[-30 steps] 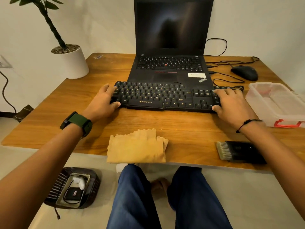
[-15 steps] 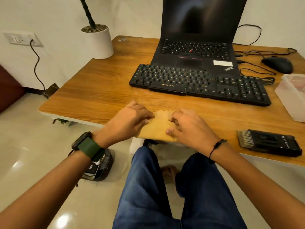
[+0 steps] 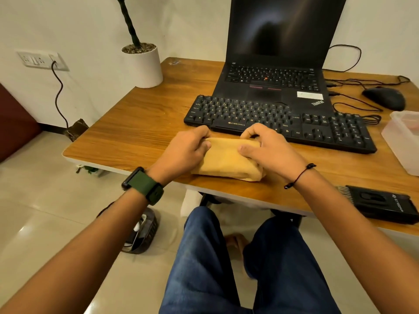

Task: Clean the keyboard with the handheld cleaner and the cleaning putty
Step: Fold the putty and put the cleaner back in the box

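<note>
Lifted off the desk edge now, yellow cloth (image 3: 226, 158) bunched between left hand (image 3: 186, 150) and right hand (image 3: 269, 150), fingers curled, pinching each end. Keyboard (image 3: 278, 123) just beyond the knuckles; handheld cleaner (image 3: 383, 203) off right of the right wrist.

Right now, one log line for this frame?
left hand: grips cloth | right hand: grips cloth | keyboard: untouched, behind cloth | handheld cleaner: idle, table's right edge
</note>
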